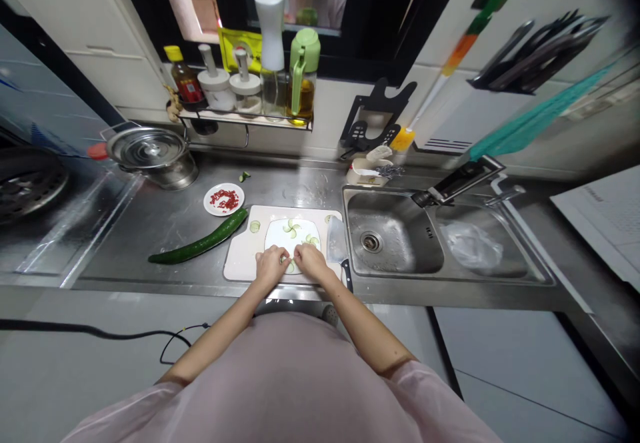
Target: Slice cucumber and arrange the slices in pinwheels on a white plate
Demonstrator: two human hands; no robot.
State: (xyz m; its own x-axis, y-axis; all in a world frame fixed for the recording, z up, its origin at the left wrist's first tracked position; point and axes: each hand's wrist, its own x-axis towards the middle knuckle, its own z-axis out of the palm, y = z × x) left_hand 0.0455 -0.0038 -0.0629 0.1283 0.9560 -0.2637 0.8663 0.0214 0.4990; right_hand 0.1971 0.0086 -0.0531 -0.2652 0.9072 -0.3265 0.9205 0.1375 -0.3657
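A white square plate [273, 233] lies on a pale cutting board [240, 260], with thin cucumber slices [292, 230] fanned in small groups on it. Over the plate's near edge, my left hand [271, 266] has its fingertips pinched at a cucumber slice. My right hand [311, 262] meets it from the other side, thumb and finger closed at the same small group of slices. The fingers partly hide what they pinch. One loose cucumber slice [255, 226] rests on the board's left. At the board's right edge lies a cleaver [337, 240], its black handle toward me.
A whole cucumber [200, 246] lies left of the board, below a small dish [207, 202] of chopped red pieces. Further left stands a lidded steel pot [173, 171]. To the right is a double sink [395, 266]; a rack [300, 123] of bottles hangs above the counter.
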